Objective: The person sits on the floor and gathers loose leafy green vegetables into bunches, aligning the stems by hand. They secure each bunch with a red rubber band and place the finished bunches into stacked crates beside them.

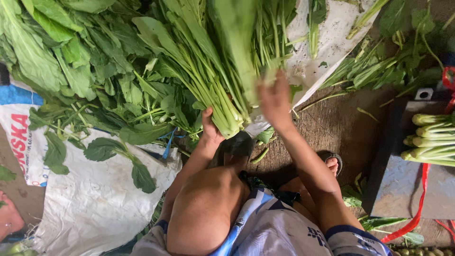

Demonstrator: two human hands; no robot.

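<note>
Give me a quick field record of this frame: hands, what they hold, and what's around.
left hand: grips the stem end of a bunch of leafy greens
right hand: raised, blurred, touching the same bunch
loose greens: heaped on white sacking
tied bundle: lying on a grey tray, red strap beside
floor: brown, leaf scraps

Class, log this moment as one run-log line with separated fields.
left hand: grips bunch at stem ends | right hand: open, on bunch's side | pile: on sack | tray: cut stems
</note>
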